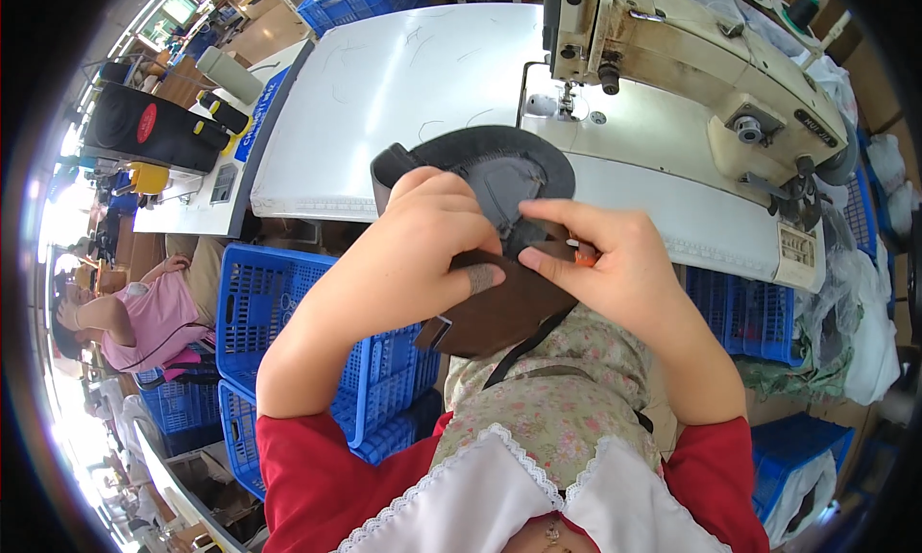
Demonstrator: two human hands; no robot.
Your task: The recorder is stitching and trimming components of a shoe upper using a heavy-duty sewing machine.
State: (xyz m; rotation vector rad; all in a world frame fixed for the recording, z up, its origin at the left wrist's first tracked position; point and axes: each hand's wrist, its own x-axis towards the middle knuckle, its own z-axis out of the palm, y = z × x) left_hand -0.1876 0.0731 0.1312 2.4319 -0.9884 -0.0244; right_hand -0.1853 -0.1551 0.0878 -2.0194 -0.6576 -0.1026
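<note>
Over my lap, at the near edge of the sewing table, I hold a sewn piece with a rounded black moulded part (547, 159) and a dark brown panel (499, 313). Its exact kind is unclear. My left hand (432, 231) is closed on its left side, fingers curled over the black rim and a grey covering on the thumb. With thumb and forefinger, my right hand (600, 255) pinches at a small black tab (523, 236) where black and brown parts meet. A small orange thing (584, 256) shows under the right fingers, mostly hidden.
A sewing machine (691, 54) stands at the right on the white table (413, 83), where loose threads lie. Blue crates (279, 303) are below left, with another blue crate (740, 308) under the table at right. At far left sits a person in pink (158, 318).
</note>
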